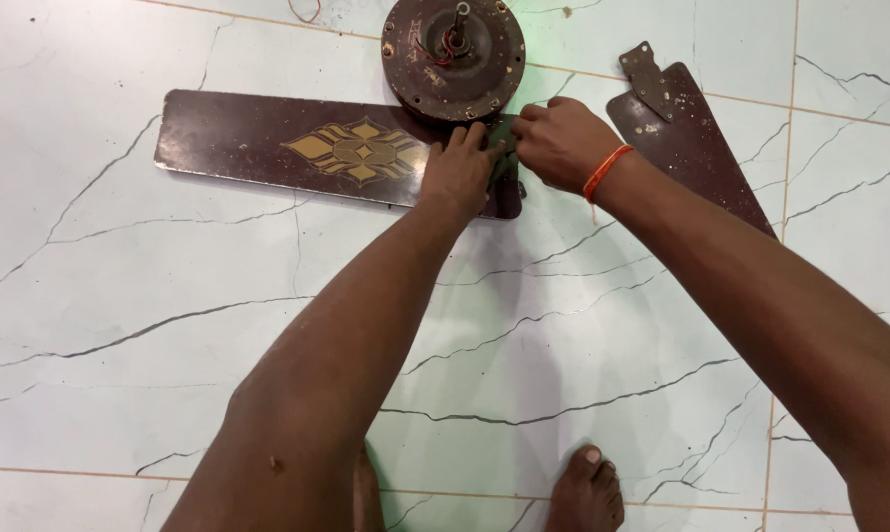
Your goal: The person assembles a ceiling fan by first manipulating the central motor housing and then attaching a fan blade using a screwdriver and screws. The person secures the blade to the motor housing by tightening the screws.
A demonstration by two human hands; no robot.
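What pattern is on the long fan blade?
A gold diamond-shaped motif on the dark brown fan blade, clearest in the head view.

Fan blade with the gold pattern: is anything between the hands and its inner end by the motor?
Nothing visible. The left hand rests directly on the inner end of the fan blade, and the right hand meets it there, just below the motor housing. The second blade lies apart on the floor.

Single head-worn view, aimed steeply down from standing height at the tiled floor (120, 394); moderately near, nothing shared.
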